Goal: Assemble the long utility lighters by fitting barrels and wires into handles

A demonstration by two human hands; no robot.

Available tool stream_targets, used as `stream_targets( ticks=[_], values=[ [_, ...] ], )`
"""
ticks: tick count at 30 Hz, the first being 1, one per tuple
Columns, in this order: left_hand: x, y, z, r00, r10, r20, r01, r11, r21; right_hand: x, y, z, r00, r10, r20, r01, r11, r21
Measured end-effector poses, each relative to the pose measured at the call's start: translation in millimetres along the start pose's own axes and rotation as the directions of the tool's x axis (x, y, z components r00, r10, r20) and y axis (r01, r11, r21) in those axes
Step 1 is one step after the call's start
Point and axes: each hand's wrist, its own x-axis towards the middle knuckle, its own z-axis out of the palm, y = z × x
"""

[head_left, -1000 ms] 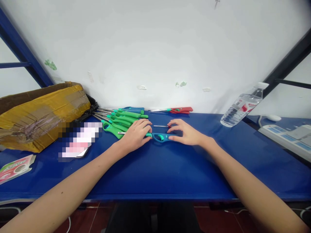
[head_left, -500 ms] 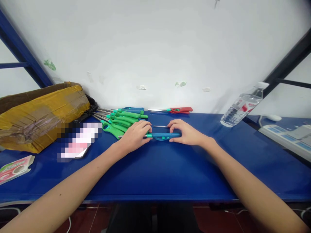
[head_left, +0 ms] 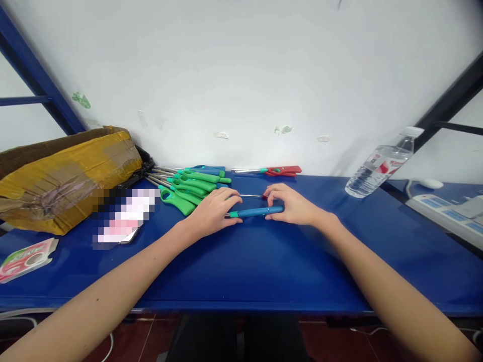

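A blue long-necked gas lighter (head_left: 253, 212) lies crosswise between my hands, low over the blue table. My left hand (head_left: 212, 211) has thumb and fingers around its green collar and metal neck. Its handle end is pinched by my right hand (head_left: 290, 205). Just behind it, a thin metal shaft (head_left: 250, 195) runs toward a dark red end by my right fingers, which partly hide it. Beyond my left hand lies a heap of green lighters (head_left: 194, 188), with blue lighters (head_left: 209, 169) at its back. Two or so red lighters (head_left: 284, 171) rest by the wall.
A taped cardboard box (head_left: 71, 186) stands at the left, with a blurred-out phone (head_left: 128, 221) and a printed card (head_left: 28, 259) in front. To the right are a tilted water bottle (head_left: 381, 166) and a white device (head_left: 445, 216). The blue table (head_left: 264, 276) ends near my lap.
The blue lighter has rolled in my fingers, so its trigger loop no longer shows toward me. Both hands stay in nearly the same place; the view has shifted slightly.
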Motion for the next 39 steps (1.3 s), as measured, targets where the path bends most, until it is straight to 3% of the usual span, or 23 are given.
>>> stream_targets(
  ticks=[3, 6, 10, 18, 21, 24, 28, 32, 39],
  values=[
    [0, 8, -3.3, 0.998, 0.051, -0.033, -0.052, 0.998, -0.04, 0, 1, 0, 1.0, -0.008, -0.018, 0.008, 1.0, 0.001],
    [0, 23, -6.8, 0.984, 0.176, -0.027, -0.178, 0.975, -0.133, 1, 6, 1, 0.999, -0.023, -0.043, 0.022, 1.0, -0.02],
    [-1, 47, -5.9, 0.924, 0.383, 0.017, -0.367, 0.896, -0.25, 1, 9, 0, 0.993, -0.025, -0.111, 0.015, 0.996, -0.087],
    [-6, 72, 3.4, 0.87, 0.476, 0.133, -0.415, 0.85, -0.325, 1, 3, -2, 0.974, -0.05, -0.219, 0.017, 0.989, -0.147],
    [-5, 70, 4.2, 0.879, 0.458, 0.132, -0.408, 0.867, -0.288, 1, 1, -1, 0.977, -0.051, -0.206, 0.024, 0.991, -0.131],
    [-2, 65, 4.6, 0.926, 0.37, 0.071, -0.351, 0.916, -0.194, 1, -2, 0, 0.98, -0.084, -0.183, 0.061, 0.99, -0.128],
    [0, 55, 7.5, 0.993, 0.088, -0.076, -0.089, 0.996, -0.019, 2, -10, 4, 0.979, -0.124, -0.164, 0.102, 0.985, -0.137],
    [-2, 38, 12.7, 0.99, -0.068, -0.12, 0.08, 0.992, 0.096, 3, -18, 7, 0.98, -0.133, -0.148, 0.115, 0.985, -0.125],
    [-4, 17, 6.4, 0.992, -0.085, -0.095, 0.094, 0.991, 0.091, 2, -24, 2, 0.954, -0.153, -0.26, 0.125, 0.985, -0.122]
  ],
)
